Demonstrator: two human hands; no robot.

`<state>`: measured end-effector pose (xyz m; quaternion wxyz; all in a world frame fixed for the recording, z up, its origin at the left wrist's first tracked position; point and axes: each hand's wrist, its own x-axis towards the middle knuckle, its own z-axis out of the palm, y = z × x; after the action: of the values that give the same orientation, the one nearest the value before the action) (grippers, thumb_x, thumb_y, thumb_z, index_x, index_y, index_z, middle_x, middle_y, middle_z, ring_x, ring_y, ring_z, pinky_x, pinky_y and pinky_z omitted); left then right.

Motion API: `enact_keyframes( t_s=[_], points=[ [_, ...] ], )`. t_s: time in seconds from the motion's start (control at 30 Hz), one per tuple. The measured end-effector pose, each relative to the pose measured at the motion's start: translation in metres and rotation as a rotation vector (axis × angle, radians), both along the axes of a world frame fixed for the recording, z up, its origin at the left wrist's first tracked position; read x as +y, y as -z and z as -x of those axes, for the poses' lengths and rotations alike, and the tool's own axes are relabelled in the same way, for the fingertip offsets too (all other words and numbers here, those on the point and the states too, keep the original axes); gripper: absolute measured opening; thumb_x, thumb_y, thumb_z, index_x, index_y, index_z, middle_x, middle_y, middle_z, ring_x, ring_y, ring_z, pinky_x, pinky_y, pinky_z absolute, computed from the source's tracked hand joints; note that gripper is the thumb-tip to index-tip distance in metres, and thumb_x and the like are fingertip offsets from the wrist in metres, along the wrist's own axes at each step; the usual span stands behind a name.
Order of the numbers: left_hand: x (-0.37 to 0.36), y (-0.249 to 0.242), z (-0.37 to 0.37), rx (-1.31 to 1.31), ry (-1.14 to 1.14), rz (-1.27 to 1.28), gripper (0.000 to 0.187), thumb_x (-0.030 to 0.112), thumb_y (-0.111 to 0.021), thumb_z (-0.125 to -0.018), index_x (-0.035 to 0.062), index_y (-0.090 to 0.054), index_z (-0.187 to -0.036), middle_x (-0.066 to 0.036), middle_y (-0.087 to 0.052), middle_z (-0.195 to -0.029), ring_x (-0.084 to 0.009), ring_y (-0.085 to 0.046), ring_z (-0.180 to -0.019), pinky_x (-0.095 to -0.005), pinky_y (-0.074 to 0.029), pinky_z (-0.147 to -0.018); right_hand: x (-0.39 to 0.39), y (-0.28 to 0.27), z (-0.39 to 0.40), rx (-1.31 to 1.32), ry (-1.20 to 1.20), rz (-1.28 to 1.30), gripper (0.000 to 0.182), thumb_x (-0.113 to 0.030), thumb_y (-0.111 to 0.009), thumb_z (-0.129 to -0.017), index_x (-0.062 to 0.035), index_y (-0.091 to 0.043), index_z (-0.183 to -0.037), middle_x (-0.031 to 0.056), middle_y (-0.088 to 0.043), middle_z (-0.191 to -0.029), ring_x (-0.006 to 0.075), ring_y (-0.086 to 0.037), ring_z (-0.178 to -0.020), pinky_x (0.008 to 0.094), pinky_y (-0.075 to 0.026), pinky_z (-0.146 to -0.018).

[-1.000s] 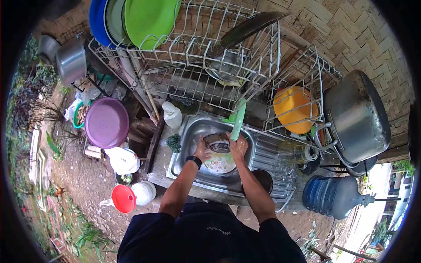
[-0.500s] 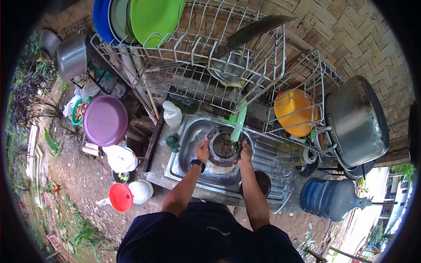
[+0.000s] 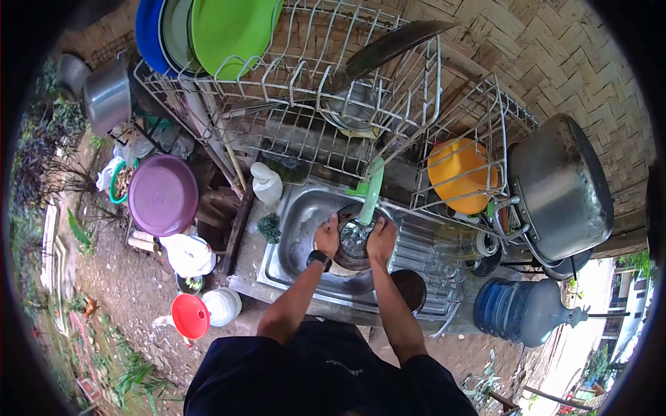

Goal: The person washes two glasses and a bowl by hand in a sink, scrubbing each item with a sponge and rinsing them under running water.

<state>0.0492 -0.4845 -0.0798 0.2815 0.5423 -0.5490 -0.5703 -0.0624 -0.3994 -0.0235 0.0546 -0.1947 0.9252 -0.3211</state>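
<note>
My left hand (image 3: pixel 327 237) grips the left side of a round, dark-rimmed pot (image 3: pixel 354 263) in the metal sink (image 3: pixel 300 208). On the opposite side my right hand (image 3: pixel 381 239) is closed around the same rim. A green tap spout (image 3: pixel 372 191) hangs over the pot's middle, and clear water (image 3: pixel 354 239) splashes inside it. The pot's lower part and the fingertips under the rim are hidden. Beside my right forearm lies a dark round lid-like piece (image 3: pixel 408 291).
Several glasses (image 3: pixel 447 277) stand on the ridged drainboard to the right. A white bottle (image 3: pixel 266 184) and a green scrubber (image 3: pixel 269 228) sit left of the sink. Above hangs a wire dish rack (image 3: pixel 298 90); a large pot (image 3: pixel 565 187) is at right.
Water now runs from the tap into the pot, where dark, dirt-like residue showed before. Both hands have lowered the pot slightly and keep hold of it.
</note>
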Motion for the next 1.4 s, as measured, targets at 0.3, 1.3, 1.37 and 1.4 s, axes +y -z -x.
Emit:
enact_keyframes(
  t_s=[0.3, 1.3, 1.37, 1.4],
  points=[
    [0.0, 0.002, -0.012, -0.1, -0.029, -0.137, 0.079, 0.06, -0.029, -0.093, -0.0095, -0.064, -0.076, -0.032, -0.061, -0.075, -0.0456, -0.062, -0.081, -0.0478, -0.046, -0.072, -0.002, -0.027, -0.044, 0.388, -0.985, -0.019, 0.048, -0.02, -0.052, -0.089, -0.011, -0.044, -0.136, 0.0149, -0.036, -0.143, 0.0351, -0.032, -0.132, 0.0454, -0.026, -0.109],
    [0.011, 0.011, -0.002, 0.179, -0.057, -0.173, 0.06, 0.053, -0.038, -0.095, -0.0019, -0.062, -0.103, -0.012, -0.066, -0.094, -0.0196, -0.06, -0.094, -0.0343, -0.046, -0.084, 0.01, 0.002, -0.008, -0.431, 0.591, 0.788, 0.064, -0.056, -0.054, -0.087, 0.0071, -0.067, -0.085, 0.0106, -0.066, -0.079, 0.0166, -0.052, -0.068, 0.0351, -0.044, -0.064],
    [0.032, 0.021, -0.003, 0.394, -0.186, -0.35, 0.067, 0.06, -0.036, -0.093, 0.0009, -0.054, -0.119, -0.012, -0.06, -0.109, -0.0207, -0.056, -0.106, -0.0348, -0.044, -0.091, 0.003, 0.002, -0.016, -0.492, 0.596, 0.847, 0.065, -0.057, -0.053, -0.087, 0.0068, -0.066, -0.09, 0.0103, -0.065, -0.085, 0.0166, -0.054, -0.073, 0.0332, -0.045, -0.066],
    [0.039, 0.022, -0.004, 0.473, -0.191, -0.504, 0.072, 0.063, -0.036, -0.091, 0.0025, -0.045, -0.128, -0.014, -0.055, -0.12, -0.0244, -0.052, -0.114, -0.0368, -0.042, -0.095, 0.001, 0.001, -0.018, -0.519, 0.598, 0.874, 0.066, -0.058, -0.052, -0.088, 0.0066, -0.066, -0.092, 0.0102, -0.065, -0.088, 0.0166, -0.055, -0.076, 0.0322, -0.045, -0.068]
  ],
)
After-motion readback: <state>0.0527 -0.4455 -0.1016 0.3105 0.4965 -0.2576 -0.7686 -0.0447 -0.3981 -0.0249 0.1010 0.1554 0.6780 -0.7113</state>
